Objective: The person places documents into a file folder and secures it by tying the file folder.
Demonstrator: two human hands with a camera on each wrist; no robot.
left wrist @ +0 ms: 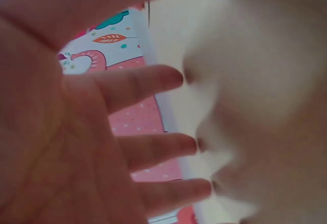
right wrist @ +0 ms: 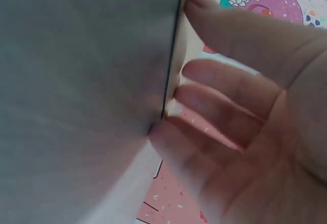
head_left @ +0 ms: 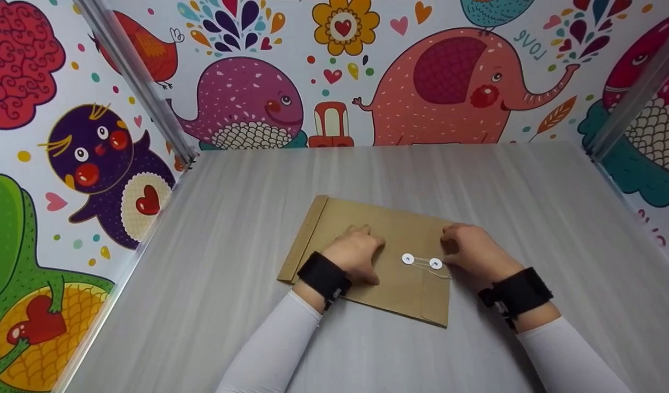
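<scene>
A tan paper document envelope (head_left: 389, 224) lies flat and slightly turned on the table. Two white button discs (head_left: 435, 263) sit near its right edge, with a thin string (head_left: 430, 269) wound between them and a loose tail. My left hand (head_left: 356, 254) rests spread on the middle of the envelope; in the left wrist view its fingertips (left wrist: 171, 78) press down on the surface. At the right edge is my right hand (head_left: 473, 251), thumb and fingers apart. Its fingertips (right wrist: 191, 70) touch along that edge in the right wrist view.
The pale wood-grain table (head_left: 247, 218) extends around the envelope. Cartoon-printed panels (head_left: 340, 71) stand behind and at both sides, joined by metal corner posts (head_left: 138, 76). Black bands (head_left: 323, 277) circle both wrists, below white sleeves (head_left: 274, 344).
</scene>
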